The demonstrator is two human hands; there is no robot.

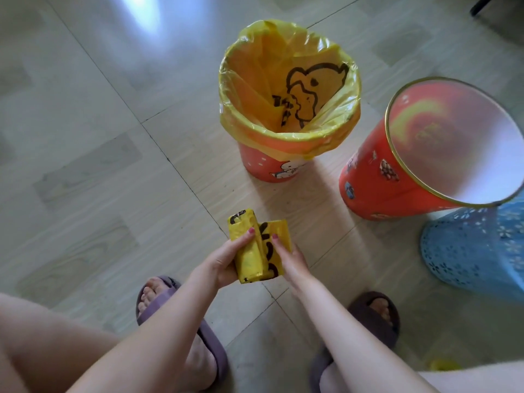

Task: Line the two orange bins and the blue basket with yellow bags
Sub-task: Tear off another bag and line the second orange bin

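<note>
Bag (283, 80) in left bin (269, 165)

No legible text on any object.

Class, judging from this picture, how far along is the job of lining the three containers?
Done: the far orange bin wears a yellow bag over its rim. In hand: both hands, left and right, hold a folded yellow bag. Left: the near orange bin and blue basket show no liner.
</note>
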